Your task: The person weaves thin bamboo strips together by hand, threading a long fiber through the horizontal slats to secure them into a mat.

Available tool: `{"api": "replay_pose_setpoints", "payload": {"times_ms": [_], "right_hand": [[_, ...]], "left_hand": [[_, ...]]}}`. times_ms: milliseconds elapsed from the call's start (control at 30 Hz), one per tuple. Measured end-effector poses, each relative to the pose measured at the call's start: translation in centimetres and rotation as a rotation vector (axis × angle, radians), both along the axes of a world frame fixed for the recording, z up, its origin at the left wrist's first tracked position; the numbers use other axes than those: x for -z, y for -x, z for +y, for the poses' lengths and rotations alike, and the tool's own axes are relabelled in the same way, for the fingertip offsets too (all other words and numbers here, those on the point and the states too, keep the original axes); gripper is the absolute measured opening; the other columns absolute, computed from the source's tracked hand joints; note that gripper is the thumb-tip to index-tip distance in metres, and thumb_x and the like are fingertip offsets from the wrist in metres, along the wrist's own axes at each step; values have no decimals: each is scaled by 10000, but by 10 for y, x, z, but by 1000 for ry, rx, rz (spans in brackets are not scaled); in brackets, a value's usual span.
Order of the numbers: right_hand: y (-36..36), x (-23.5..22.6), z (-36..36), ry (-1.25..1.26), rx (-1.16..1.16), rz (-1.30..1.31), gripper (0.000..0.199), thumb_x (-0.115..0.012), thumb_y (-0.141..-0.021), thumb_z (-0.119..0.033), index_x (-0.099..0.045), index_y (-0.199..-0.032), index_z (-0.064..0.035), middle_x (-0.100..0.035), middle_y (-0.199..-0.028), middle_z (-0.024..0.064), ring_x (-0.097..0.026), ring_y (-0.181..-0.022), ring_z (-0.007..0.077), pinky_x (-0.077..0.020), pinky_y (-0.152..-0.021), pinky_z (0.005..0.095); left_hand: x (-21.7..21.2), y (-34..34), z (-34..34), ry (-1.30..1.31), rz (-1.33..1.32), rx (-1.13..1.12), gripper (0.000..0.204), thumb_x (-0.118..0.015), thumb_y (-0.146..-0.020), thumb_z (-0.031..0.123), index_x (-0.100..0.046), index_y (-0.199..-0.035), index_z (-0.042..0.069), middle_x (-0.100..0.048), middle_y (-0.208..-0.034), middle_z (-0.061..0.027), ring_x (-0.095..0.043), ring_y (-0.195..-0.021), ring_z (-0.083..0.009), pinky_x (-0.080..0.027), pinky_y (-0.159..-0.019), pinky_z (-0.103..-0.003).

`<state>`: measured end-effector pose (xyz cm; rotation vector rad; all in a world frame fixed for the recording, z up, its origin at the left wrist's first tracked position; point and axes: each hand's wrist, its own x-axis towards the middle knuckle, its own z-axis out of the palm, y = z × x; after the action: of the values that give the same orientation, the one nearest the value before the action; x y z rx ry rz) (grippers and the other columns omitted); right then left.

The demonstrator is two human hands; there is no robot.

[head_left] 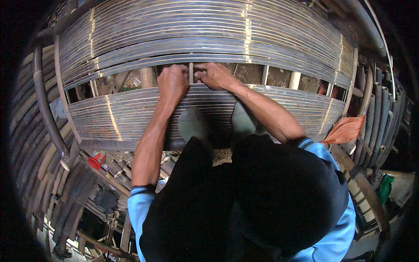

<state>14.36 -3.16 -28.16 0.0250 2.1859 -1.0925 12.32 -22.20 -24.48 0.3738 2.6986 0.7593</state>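
Note:
A wide panel of thin slats (166, 26) lies ahead of me, bound across by pale lashings. A nearer slatted section (144, 107) lies under my feet, and crosspieces bridge the gap between the two. My left hand (173, 81) is closed at this gap, just left of a narrow upright crosspiece (190, 73). On its right side, my right hand (214, 75) has bent fingers drawn together, the fingertips close to the crosspiece. Whatever either hand grips is too small or hidden to make out.
A bundle of orange strands (347, 129) rests at the platform's right end. A red plastic object (96, 160) lies at the lower left. Long poles (41, 100) are stacked on the left, and more poles (379, 126) on the right. My grey-covered feet (192, 123) stand on the near slats.

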Motion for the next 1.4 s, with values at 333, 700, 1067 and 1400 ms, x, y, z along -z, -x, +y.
{"api": "replay_pose_setpoints", "payload": {"times_ms": [333,700,1067,1400], "right_hand": [[-21,-46,31,91,56,256,249,-590,-936,-252,-735,-1047,-82,-731,-1029,164,-676,-1063,350,-511,-948,433],[-33,-72,63,1097,636,-184,194,-592,-1002,-193,-622,-1069,-13,-518,-682,2,-474,-627,104,-440,-668,291],[-16,-99,100,-84,142,170,324,-667,-975,-304,-634,-827,-17,-491,-585,-8,-445,-554,93,-387,-522,323],[-11,-103,116,486,969,208,257,-530,-1062,-263,-596,-945,-44,-468,-553,-22,-473,-452,96,-441,-508,285]], "left_hand": [[-36,29,-21,77,-95,44,254,-757,-858,233,-754,-1051,67,-721,-787,-167,-696,-702,-321,-541,-694,-428],[-80,26,-61,-548,-837,-159,337,-728,-913,130,-661,-1235,55,-564,-684,20,-526,-554,-56,-402,-437,-227],[-35,13,-51,-115,-46,-218,423,-756,-784,-21,-669,-1191,61,-520,-719,6,-472,-637,-127,-425,-610,-253],[-45,0,-53,455,398,-76,831,-803,-619,29,-497,-1387,116,-411,-1225,-264,-410,-1177,-447,-339,-924,-623]]}}
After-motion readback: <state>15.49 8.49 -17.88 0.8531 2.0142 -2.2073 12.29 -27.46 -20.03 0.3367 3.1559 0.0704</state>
